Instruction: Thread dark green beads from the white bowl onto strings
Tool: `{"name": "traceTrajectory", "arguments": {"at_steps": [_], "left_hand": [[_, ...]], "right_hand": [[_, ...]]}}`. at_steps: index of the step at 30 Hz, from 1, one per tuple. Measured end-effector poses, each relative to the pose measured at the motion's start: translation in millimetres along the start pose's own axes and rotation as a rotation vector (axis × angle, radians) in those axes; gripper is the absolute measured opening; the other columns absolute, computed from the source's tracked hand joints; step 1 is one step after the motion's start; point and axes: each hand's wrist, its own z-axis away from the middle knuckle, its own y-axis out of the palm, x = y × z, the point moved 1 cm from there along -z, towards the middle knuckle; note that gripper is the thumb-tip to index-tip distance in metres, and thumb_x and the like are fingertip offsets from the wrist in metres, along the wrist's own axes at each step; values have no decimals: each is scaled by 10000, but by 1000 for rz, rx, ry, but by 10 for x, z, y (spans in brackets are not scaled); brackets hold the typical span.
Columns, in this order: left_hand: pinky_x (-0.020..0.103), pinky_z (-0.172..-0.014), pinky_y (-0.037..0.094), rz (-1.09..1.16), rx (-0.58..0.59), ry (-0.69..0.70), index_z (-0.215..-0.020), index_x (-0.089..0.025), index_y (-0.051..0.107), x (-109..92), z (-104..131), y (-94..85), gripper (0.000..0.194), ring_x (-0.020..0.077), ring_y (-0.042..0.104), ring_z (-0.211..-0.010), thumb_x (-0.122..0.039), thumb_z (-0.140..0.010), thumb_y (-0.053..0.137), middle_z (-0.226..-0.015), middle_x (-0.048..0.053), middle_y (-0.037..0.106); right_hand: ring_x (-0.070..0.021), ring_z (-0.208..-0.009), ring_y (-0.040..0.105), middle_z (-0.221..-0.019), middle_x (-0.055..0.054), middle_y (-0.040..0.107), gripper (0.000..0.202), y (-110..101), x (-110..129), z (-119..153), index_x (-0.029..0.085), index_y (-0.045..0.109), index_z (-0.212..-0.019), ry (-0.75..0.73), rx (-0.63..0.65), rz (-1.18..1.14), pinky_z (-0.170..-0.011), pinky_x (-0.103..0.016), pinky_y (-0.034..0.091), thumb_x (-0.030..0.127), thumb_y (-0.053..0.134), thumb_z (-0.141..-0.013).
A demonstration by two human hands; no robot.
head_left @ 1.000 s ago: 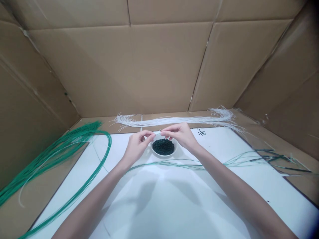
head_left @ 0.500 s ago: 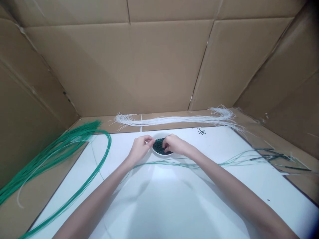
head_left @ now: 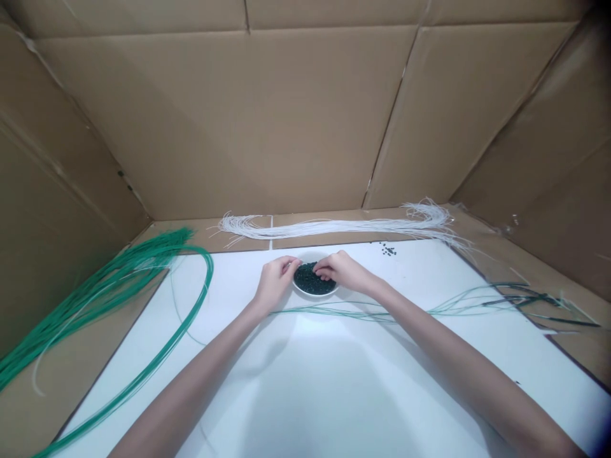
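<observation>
A white bowl (head_left: pixel 316 294) full of small dark green beads (head_left: pixel 310 278) stands on the white board. At its left rim is my left hand (head_left: pixel 275 280), thumb and forefinger pinched together; whatever they grip is too fine to make out. My right hand (head_left: pixel 347 272) reaches over the right rim, fingertips closed just above the beads. Anything between those fingertips is hidden. Thin green strands (head_left: pixel 344 312) run across the board in front of the bowl, passing by my left wrist and below my right forearm.
A thick bundle of green strands (head_left: pixel 109 299) lies on the left, looping onto the board (head_left: pixel 315 394). White strands (head_left: pixel 324 229) stretch along the back. Several loose beads (head_left: pixel 389 250) are scattered behind my right hand. Dark-tipped strand ends (head_left: pixel 539 299) lie at right. Cardboard walls (head_left: pixel 305 121) surround the board.
My right hand has drawn up and slightly right from deep in the beads, uncovering more of them. My left hand stays pinched at the rim. The view has shifted slightly.
</observation>
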Motion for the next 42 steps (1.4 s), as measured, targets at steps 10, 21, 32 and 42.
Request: {"name": "traceTrajectory", "arguments": {"at_steps": [10, 21, 32, 42], "left_hand": [[197, -569, 367, 89, -248, 199, -797, -154, 597, -115, 88, 210, 227, 93, 466, -581, -300, -834, 428, -693, 8, 570], [185, -571, 367, 272, -214, 171, -804, -150, 605, -115, 169, 289, 185, 80, 473, -608, -292, -812, 487, -721, 6, 572], [189, -545, 357, 252, -211, 178, -802, -156, 610, -81, 158, 302, 182, 76, 441, -563, -296, -807, 494, -684, 0, 552], [187, -523, 346, 147, -229, 226, -793, -154, 614, -78, 152, 286, 176, 72, 409, -524, -287, -803, 500, -602, -16, 487]], "right_hand": [[-121, -527, 591, -610, -15, 627, 202, 122, -89, 68, 131, 630, -741, 19, -286, -593, -496, -225, 500, 296, 653, -626], [-105, -488, 576, -585, -12, 643, 164, 174, -101, 133, 137, 642, -662, 3, -415, -802, -454, -209, 483, 245, 714, -561], [-97, -496, 584, -611, -15, 657, 135, 183, -101, 137, 147, 661, -670, -6, -427, -776, -463, -195, 497, 240, 704, -582], [-85, -475, 553, -650, -17, 649, 161, 197, -86, 157, 143, 655, -652, 2, -462, -703, -454, -204, 501, 262, 714, -561]]}}
